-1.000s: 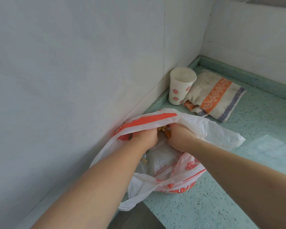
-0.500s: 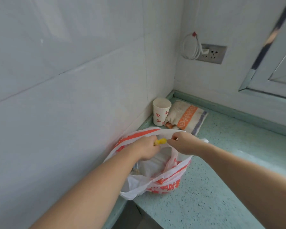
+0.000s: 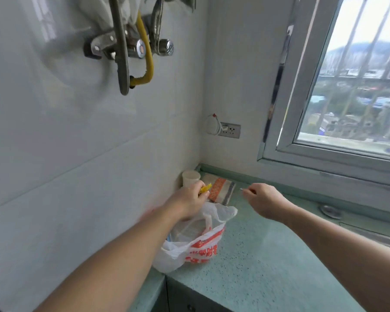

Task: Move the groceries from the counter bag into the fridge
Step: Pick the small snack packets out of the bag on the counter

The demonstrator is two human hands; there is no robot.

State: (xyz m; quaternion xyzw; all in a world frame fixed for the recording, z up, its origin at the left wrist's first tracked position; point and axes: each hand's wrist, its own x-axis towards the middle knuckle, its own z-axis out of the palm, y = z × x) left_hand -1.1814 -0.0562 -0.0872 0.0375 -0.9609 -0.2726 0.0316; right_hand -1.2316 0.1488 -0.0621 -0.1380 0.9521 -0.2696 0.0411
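Upper left of frame: pipes (image 3: 122, 46) and a yellow hose (image 3: 149, 61) on the tiled wall, blurred, cut off by the top edge.

Left hand (image 3: 189, 202), centre of frame: fingers curled round a small yellow item (image 3: 205, 188). Only its tip shows past the fingers, so what it is cannot be made out. Hand is above the bag's open mouth.

Bag (image 3: 198, 246), white with orange print, on the surface (image 3: 268, 262) against the wall, below the left hand. Contents show only dimly through the plastic; not identifiable. Left forearm covers the bag's left side.

Behind the left hand: cup (image 3: 190, 177), lower part hidden by the hand. Folded cloth (image 3: 223, 191) just right of it, near the corner.

Right hand (image 3: 265, 200), right of the bag and clear of it: fingers curled, thumb and forefinger pinched on something thin and pale (image 3: 242, 189), too small to identify.

Far right: sink edge (image 3: 374, 235), cut off. Window (image 3: 358, 86) at upper right.
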